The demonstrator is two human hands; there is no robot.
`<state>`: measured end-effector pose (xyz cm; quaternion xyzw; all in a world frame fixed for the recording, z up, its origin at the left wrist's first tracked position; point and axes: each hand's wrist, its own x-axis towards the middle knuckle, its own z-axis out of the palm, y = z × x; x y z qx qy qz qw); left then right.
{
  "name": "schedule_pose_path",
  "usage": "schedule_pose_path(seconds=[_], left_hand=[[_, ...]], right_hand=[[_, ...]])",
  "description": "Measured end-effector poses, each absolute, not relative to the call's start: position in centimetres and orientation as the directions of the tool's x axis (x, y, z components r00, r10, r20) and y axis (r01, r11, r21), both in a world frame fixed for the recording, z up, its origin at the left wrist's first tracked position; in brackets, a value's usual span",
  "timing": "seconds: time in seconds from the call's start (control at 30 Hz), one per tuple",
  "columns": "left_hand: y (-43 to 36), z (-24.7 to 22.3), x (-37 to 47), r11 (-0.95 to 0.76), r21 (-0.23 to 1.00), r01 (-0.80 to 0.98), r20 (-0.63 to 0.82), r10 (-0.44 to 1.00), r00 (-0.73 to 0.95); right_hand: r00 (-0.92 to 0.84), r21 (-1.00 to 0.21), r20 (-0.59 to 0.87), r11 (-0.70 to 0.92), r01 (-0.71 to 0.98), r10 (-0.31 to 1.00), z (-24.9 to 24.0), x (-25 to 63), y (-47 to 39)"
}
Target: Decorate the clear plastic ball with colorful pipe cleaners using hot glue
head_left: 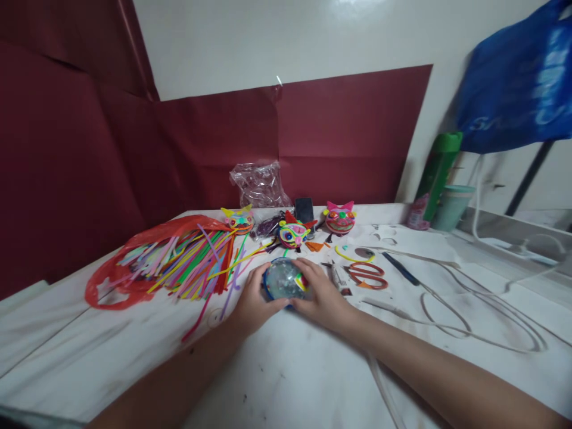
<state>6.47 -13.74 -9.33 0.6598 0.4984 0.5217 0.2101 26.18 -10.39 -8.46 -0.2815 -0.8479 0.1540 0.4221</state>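
Observation:
A round, clear, dome-like object (286, 279) with a blue rim and a small coloured patch at its right lies between both hands. My left hand (255, 302) is wrapped round its left side. Its right side is gripped by my right hand (322, 296), and the thumbs nearly meet at the near edge. Just beyond it sits a colourful animal-like head (294, 232) with red ears. A yellow-eared head (240, 219) stands at the back left, a pink-eared one (340, 219) at the back right.
Coloured strips (196, 262) spill from a red plastic bag (100, 295) on the left. Orange-handled scissors (367, 275), a dark-handled tool (401, 268) and looped cords (491, 304) lie right. A green bottle (437, 173) and a cup (452, 208) stand back right.

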Motion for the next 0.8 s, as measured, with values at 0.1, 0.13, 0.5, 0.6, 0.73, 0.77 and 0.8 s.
schedule_pose_path(seconds=[0.1, 0.13, 0.5, 0.6, 0.73, 0.77, 0.8], left_hand=[[-14.0, -9.5, 6.7, -0.421, 0.807, 0.415, 0.479, 0.877, -0.043], [-14.1, -9.5, 6.7, -0.425, 0.810, 0.404, 0.478, 0.877, -0.036], [-13.1, -7.1, 3.7, -0.339, 0.871, 0.355, 0.469, 0.788, -0.399], [-12.7, -6.7, 2.8, -0.322, 0.871, 0.371, 0.462, 0.793, -0.397], [-12.7, -7.5, 3.6, -0.295, 0.850, 0.437, 0.450, 0.837, -0.311], [-12.8, -7.7, 3.9, -0.298, 0.835, 0.462, 0.455, 0.847, -0.276], [-12.9, -7.9, 4.1, -0.307, 0.816, 0.490, 0.462, 0.855, -0.235]], right_hand=[[-0.502, -0.476, 0.628, 0.803, 0.358, 0.595, -8.7, 26.4, -10.1], [-0.505, -0.471, 0.627, 0.804, 0.362, 0.594, -8.8, 26.4, -10.0], [-0.437, -0.593, 0.548, 0.700, 0.398, 0.713, -8.7, 27.0, -8.8], [-0.424, -0.627, 0.531, 0.677, 0.385, 0.734, -8.6, 27.0, -8.6], [-0.390, -0.711, 0.489, 0.616, 0.340, 0.780, -8.5, 27.3, -7.9], [-0.370, -0.748, 0.461, 0.577, 0.327, 0.807, -8.5, 27.5, -7.6], [-0.346, -0.787, 0.428, 0.532, 0.311, 0.835, -8.5, 27.7, -7.3]])
